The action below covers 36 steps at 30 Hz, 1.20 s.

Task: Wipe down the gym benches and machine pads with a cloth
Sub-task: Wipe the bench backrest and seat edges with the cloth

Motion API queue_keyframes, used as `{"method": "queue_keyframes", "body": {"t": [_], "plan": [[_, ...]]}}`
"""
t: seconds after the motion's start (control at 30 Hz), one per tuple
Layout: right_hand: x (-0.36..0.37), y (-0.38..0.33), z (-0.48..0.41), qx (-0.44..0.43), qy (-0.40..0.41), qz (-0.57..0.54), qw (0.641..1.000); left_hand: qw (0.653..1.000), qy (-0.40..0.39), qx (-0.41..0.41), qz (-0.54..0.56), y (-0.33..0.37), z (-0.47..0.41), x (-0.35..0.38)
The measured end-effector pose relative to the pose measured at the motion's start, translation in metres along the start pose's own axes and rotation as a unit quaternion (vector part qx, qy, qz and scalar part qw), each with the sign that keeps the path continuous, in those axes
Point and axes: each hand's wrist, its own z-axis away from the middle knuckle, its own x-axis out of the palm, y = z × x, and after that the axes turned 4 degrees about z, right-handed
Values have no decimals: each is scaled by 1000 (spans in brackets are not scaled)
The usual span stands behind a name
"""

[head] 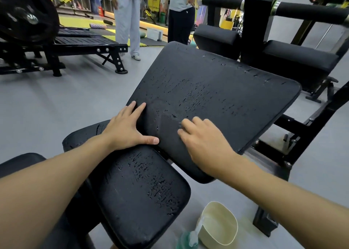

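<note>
Head view: left hand [126,129] lies flat, fingers spread, on the angled back pad [217,90]; right hand [204,141], blurred, fingers bent, grip unclear, presses an apparent dark cloth [168,128] there. Seat pad [143,192] and the other machines probably remain.

A left hand [126,128] rests on the left edge of the bench's tilted back pad [217,90], with the right hand [204,137] beside it on the lower end. The seat pad [139,192] lies in front, and a tub [219,224] stands on the floor [56,107] to its right. Two people [126,18] stand behind.
</note>
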Motion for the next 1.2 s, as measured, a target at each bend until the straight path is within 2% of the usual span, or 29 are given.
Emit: {"method": "queue_keyframes", "body": {"t": [0.03, 0.07, 0.13, 0.17, 0.2, 0.3, 0.33, 0.37, 0.47, 0.5, 0.63, 0.67, 0.7, 0.8, 0.83, 0.9, 0.97, 1.0, 1.07, 1.13, 1.2], "plan": [[-1, 15, -4, -1, -14, 3, 1000, 1000, 2, -4, 3, 1, 0, 0], [-2, 34, -12, 33, -17, 3, 999, 1000, 2, -8, 5, 2, 1, -1], [-6, 57, -23, 151, 22, -11, 988, 1000, 1, -19, 7, 4, 3, -1], [-8, 55, -25, 180, 33, -27, 983, 1000, 2, -23, 8, 5, 3, -1], [-9, 43, -25, 163, 47, -42, 985, 1000, 3, -29, 7, 6, 3, -1], [-3, 12, -13, -2, 47, -54, 997, 999, -3, -39, -3, 8, 4, -3], [0, 19, -12, -25, 36, -50, 998, 999, -6, -41, -10, 9, 4, -3], [-2, 35, -18, -11, 16, -48, 999, 999, -8, -42, -19, 9, 4, -3], [-3, 65, -40, 118, 40, -78, 989, 998, -8, -48, -26, 9, 5, -3], [-3, 56, -41, 106, 59, -78, 990, 998, -6, -50, -24, 9, 6, -3], [-5, 14, -30, -64, 41, -69, 995, 998, -4, -55, -25, 11, 8, -2], [-9, 25, -35, -57, 6, -65, 996, 998, -1, -56, -25, 11, 8, -3], [-10, 41, -45, -11, -19, -71, 997, 998, -2, -56, -24, 12, 9, -3], [-11, 53, -55, 96, 42, -60, 993, 998, 3, -55, -22, 12, 10, -3], [-11, 40, -53, 87, 51, -49, 994, 998, 3, -54, -20, 12, 9, -4], [-5, 13, -47, 10, 47, -49, 998, 999, 3, -49, -20, 9, 8, -3], [3, 15, -49, -37, 34, -38, 998, 999, -1, -42, -9, 7, 7, -3], [4, 28, -55, -19, 24, -30, 999, 999, -1, -39, -2, 6, 6, -4], [10, 55, -68, 86, 47, -22, 995, 999, 6, -33, 6, 4, 5, -4], [9, 51, -73, 159, 62, -41, 984, 999, 15, -27, 9, 2, 4, -2], [6, 19, -72, 110, 44, -57, 991, 999, 22, -21, 14, 0, 3, -1]]}}
